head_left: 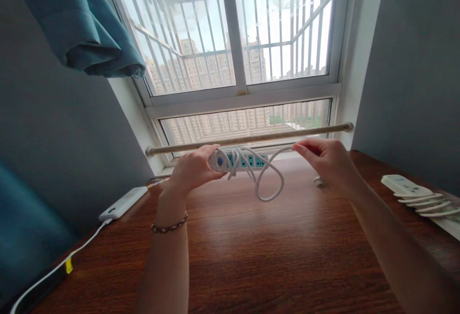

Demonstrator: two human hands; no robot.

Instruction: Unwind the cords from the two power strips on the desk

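Observation:
A white power strip with a teal socket face and a round blue switch is held level above the table. My left hand grips its left end, thumb and fingers closed around it. The strip's white cord is wound loosely over the sockets and hangs in a loop below the right end. Between the fingertips of my right hand, the cord is pinched out to the right. A plug shows just below the right hand; its link to the cord is partly hidden.
Another power strip with its cord wrapped round it lies on the brown wooden table at right. A white power strip or adapter with a cable lies at left. Behind are a horizontal bar, a barred window and a blue curtain.

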